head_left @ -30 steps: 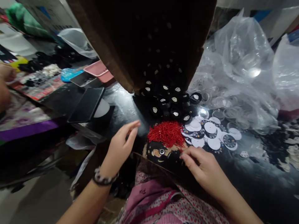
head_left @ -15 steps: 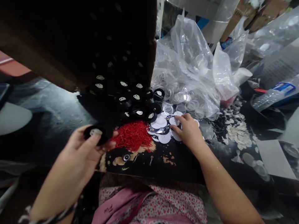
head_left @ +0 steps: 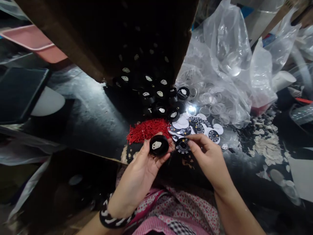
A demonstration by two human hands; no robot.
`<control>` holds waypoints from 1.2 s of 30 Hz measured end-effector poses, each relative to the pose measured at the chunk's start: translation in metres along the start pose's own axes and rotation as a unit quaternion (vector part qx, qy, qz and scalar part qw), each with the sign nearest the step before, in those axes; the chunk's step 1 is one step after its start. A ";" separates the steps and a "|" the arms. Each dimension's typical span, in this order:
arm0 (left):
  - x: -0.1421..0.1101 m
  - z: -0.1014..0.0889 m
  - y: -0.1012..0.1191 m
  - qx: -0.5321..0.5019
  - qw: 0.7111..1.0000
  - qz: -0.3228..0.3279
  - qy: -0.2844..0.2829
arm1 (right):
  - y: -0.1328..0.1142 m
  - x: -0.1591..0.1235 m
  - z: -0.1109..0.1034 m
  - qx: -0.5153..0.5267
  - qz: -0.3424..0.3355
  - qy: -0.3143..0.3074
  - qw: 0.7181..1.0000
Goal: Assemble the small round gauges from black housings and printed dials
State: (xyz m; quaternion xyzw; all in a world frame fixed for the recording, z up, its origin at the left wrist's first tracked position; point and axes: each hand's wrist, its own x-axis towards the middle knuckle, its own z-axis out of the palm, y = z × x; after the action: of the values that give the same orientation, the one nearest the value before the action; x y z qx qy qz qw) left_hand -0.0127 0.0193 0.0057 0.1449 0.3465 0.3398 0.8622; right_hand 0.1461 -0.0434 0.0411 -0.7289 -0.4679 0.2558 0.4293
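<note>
My left hand [head_left: 144, 169] is closed around a round black case [head_left: 158, 150] with a pale, holed plate inside, its open side facing up. Between the thumb and fingers of my right hand [head_left: 206, 156] is a black printed dial disc [head_left: 182, 146], tilted and just right of the case, apart from it. Behind the disc lies a pile of dial discs [head_left: 181, 122], some white side up, others printed side up. Thin red sticks [head_left: 146, 130] are heaped behind my left hand. Several more black cases [head_left: 173, 114] with pale plates stand beyond them.
A large dark box [head_left: 97, 62] opens toward me at the back. Clear rings [head_left: 215, 109] spill from a plastic bag [head_left: 227, 49] at right. Pale small plates [head_left: 267, 143] lie farther right. A pink basket [head_left: 51, 52] and a dark flat screen [head_left: 21, 93] are at left.
My right hand has drawn a dial disc from the pile toward me. My left hand has brought the black case inward, close to the disc. The view has shifted left.
</note>
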 end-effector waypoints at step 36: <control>-0.001 -0.020 -0.024 0.327 0.939 0.085 -0.068 | 0.000 -0.013 0.005 -0.068 0.032 -0.114 0.991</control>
State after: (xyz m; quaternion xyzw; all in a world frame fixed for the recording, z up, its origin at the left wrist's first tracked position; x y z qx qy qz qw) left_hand -0.0161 0.0014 -0.0199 0.4707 0.3653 0.2686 0.7569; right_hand 0.1371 -0.0531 0.0381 -0.7373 -0.5064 0.3186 0.3136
